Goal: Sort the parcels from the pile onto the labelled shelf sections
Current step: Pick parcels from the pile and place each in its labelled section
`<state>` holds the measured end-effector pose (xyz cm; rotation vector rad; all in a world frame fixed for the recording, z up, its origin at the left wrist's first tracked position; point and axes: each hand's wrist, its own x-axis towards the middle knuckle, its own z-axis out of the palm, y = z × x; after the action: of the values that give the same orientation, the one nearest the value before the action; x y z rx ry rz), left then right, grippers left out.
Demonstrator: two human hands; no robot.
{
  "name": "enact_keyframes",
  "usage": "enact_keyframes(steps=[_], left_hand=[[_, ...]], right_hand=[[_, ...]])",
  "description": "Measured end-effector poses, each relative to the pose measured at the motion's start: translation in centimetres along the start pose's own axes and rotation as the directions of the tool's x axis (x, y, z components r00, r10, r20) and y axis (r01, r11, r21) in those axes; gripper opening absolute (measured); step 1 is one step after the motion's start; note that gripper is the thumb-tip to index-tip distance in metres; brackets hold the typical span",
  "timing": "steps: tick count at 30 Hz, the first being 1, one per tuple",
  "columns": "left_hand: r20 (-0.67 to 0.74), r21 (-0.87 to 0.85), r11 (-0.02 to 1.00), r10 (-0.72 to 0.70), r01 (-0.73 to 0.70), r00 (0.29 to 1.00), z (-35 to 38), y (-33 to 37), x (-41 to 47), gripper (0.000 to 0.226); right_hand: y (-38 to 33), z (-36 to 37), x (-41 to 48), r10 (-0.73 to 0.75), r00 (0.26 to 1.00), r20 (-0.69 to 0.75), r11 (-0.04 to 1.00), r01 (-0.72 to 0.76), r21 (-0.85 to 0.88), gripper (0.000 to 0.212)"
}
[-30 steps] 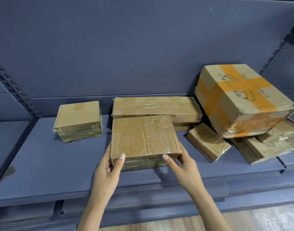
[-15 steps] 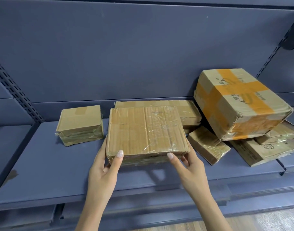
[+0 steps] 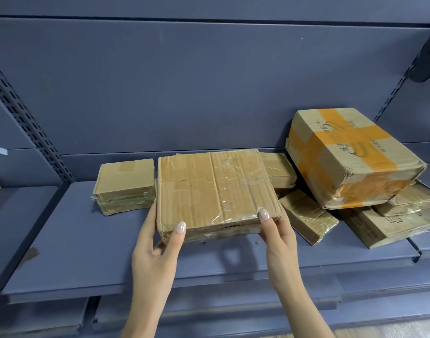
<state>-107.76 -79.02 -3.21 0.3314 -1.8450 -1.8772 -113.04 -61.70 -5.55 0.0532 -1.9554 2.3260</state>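
I hold a flat brown parcel wrapped in clear tape above the grey shelf. My left hand grips its near left corner, thumb on top. My right hand grips its near right corner, thumb on top. Its shadow falls on the shelf beneath it. A small taped parcel sits on the shelf to the left. Behind the held parcel lies a long flat parcel, mostly hidden.
At the right, a large box with orange tape leans on a pile of flat parcels. A small wrapped parcel lies beside them. A slotted upright stands at the left. Lower shelves run below.
Both hands have lifted the flat parcel off the shelf and raised it, so it now covers more of the long parcel behind.
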Motion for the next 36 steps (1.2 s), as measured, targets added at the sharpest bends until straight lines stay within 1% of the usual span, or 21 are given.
enact_keyframes(steps=[3,6,8,12,14,16,17,18,21,23,28,32,34,36], left_hand=[[0.003,-0.048,0.999,-0.019,0.020,1.000,-0.2,-0.3,-0.4,0.053],[0.029,-0.054,0.998,-0.026,0.027,0.999,-0.6,-0.6,-0.4,0.060],[0.043,-0.046,0.998,-0.032,0.034,0.999,-1.1,-0.8,-0.4,0.068],[0.092,-0.029,0.999,-0.033,0.035,0.995,-2.2,-1.0,0.2,0.080],[0.109,-0.074,0.995,-0.052,0.061,0.993,-2.7,-0.8,0.9,0.092],[0.125,-0.104,0.990,-0.082,0.095,0.989,-3.1,-0.6,1.4,0.097],[0.140,-0.110,0.988,-0.091,0.107,0.986,-3.2,-0.4,1.5,0.093],[0.153,-0.116,0.987,-0.094,0.113,0.984,-3.4,-0.2,1.6,0.085],[0.171,-0.121,0.987,-0.087,0.109,0.981,-3.4,0.4,1.6,0.051],[0.163,-0.131,0.985,-0.095,0.117,0.982,-3.3,0.7,1.4,0.037],[0.117,-0.163,0.982,-0.080,0.099,0.990,-3.4,0.9,1.1,0.039],[0.061,-0.191,0.978,-0.074,0.085,0.995,-3.4,0.6,1.0,0.040],[0.039,-0.208,0.973,-0.093,0.099,0.995,-3.5,0.4,1.0,0.037],[0.024,-0.215,0.970,-0.112,0.114,0.993,-3.7,0.1,1.1,0.037]], right_hand=[[-0.5,0.3,-0.1,-0.031,0.998,-0.060,0.999,0.033,0.031,0.062],[-0.9,0.3,-0.1,-0.065,0.995,-0.076,0.996,0.070,0.060,0.049],[-0.9,0.3,-0.1,-0.083,0.993,-0.083,0.993,0.089,0.071,0.044],[-0.7,-0.1,-0.2,-0.096,0.990,-0.101,0.991,0.105,0.082,0.041],[-0.7,-0.4,-0.1,-0.089,0.991,-0.102,0.990,0.099,0.098,0.042],[-0.7,-0.6,-0.1,-0.076,0.992,-0.104,0.988,0.089,0.125,0.042],[-0.7,-0.6,0.0,-0.072,0.992,-0.101,0.987,0.085,0.134,0.042],[-0.7,-0.7,0.0,-0.070,0.993,-0.096,0.987,0.083,0.140,0.041],[-0.8,-0.9,0.3,-0.080,0.994,-0.070,0.985,0.090,0.147,0.041],[-1.0,-1.2,0.6,-0.086,0.995,-0.055,0.984,0.093,0.153,0.043],[-1.5,-1.5,0.8,-0.094,0.996,-0.008,0.981,0.094,0.170,0.042],[-1.7,-1.1,0.6,-0.085,0.996,0.016,0.984,0.082,0.158,0.063],[-1.7,-1.1,0.4,-0.087,0.995,0.039,0.987,0.081,0.142,0.067],[-1.5,-1.1,0.2,-0.088,0.994,0.071,0.991,0.080,0.107,0.065]])
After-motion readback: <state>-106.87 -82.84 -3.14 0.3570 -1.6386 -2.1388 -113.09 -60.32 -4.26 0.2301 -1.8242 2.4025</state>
